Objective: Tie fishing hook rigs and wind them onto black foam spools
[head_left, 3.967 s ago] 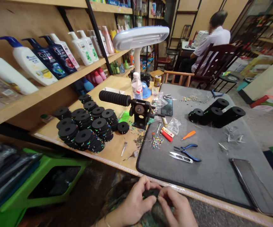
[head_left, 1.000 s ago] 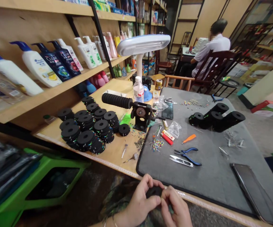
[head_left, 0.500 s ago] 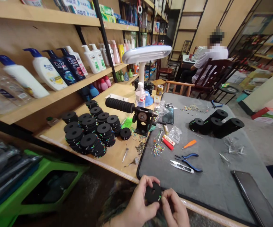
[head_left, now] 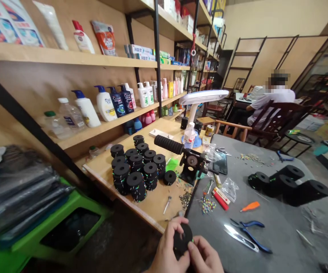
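Observation:
In the head view, at the bottom centre, my left hand [head_left: 166, 248] grips a black foam spool [head_left: 186, 229] by its rim, its thumb below and fingers above. The spool is a thick disc with a central hole and small coloured bits on its edge. Close against its right edge, my right hand [head_left: 205, 257] has thumb and fingertips pinched together by a green bit. Whatever is between those fingertips is too small to make out. Stacks of similar foam spools [head_left: 135, 182] stand on the wooden table, and a single spool [head_left: 170, 177] lies apart.
A black winding device [head_left: 191, 161] stands by a lamp [head_left: 203, 97] and bottle [head_left: 189, 137]. On the grey mat lie blue-handled pliers [head_left: 255, 231], thread snips [head_left: 240, 238], an orange tool [head_left: 250, 206], a red lighter [head_left: 220, 200] and coloured pins [head_left: 208, 204]. Another person [head_left: 277, 94] sits behind.
The camera view has swung left and up, so the table sits lower and further right. The spool in my left hand is tilted more upright. My right hand stays pinched at its edge.

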A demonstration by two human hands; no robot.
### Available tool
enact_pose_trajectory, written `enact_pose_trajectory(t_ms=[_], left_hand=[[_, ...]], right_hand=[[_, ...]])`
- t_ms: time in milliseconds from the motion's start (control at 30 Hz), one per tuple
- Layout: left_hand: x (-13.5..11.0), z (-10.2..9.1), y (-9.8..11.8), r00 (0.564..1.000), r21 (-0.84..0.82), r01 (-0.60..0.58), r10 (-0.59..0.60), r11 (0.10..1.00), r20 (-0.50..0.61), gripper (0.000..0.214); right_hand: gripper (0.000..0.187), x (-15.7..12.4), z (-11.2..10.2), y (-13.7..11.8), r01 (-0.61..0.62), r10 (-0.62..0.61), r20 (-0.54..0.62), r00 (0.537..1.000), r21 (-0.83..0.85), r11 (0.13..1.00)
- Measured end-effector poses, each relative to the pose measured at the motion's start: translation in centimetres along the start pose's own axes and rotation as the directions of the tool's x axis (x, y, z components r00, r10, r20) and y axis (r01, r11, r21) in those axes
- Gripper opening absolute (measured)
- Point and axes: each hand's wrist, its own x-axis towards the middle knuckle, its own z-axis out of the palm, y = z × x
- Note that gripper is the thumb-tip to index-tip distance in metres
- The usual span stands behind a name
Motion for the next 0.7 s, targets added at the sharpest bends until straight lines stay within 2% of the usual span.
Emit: enact_pose_trajectory(t_ms=[167,267,367,467,533,633,700], left_hand=[[0.6,-1.6,-0.1,1.0,0.086,-0.018,0.019,0.996,-0.004,0.035],[0.7,-1.7,-0.5,0.999,0.085,-0.029,0.031,0.996,-0.02,0.034],[0.8,-1.5,-1.3,0.996,0.061,-0.043,0.048,0.997,-0.074,0.041],[1.1,-1.7,-2.2,0.975,0.055,-0.048,0.059,0.997,-0.212,0.054],[1.2,-2.1,-2.7,0.953,0.071,-0.056,0.075,0.996,-0.292,0.054],[0.9,-2.9,-3.6,0.936,0.079,-0.048,0.072,0.996,-0.345,0.046],[0.4,-3.2,-4.4,0.94,0.042,-0.001,0.015,0.999,-0.341,0.039]], right_hand=[[0.043,0.7,1.3,0.1,-0.039,0.038,0.038,0.999,0.024,0.999],[0.044,1.0,1.4,0.2,-0.074,0.072,0.061,0.996,0.028,0.997],[0.045,1.8,1.3,-0.8,-0.104,0.104,0.092,0.99,-0.005,0.995],[0.042,3.3,1.5,-3.1,-0.033,0.041,0.084,0.996,-0.094,0.995],[0.039,4.8,1.9,-4.7,0.026,-0.017,0.049,0.999,-0.178,0.984],[0.038,7.6,3.0,-6.4,0.068,-0.069,0.006,0.998,-0.288,0.955],[0.037,9.7,3.7,-6.8,0.082,-0.089,-0.007,0.996,-0.322,0.943]])
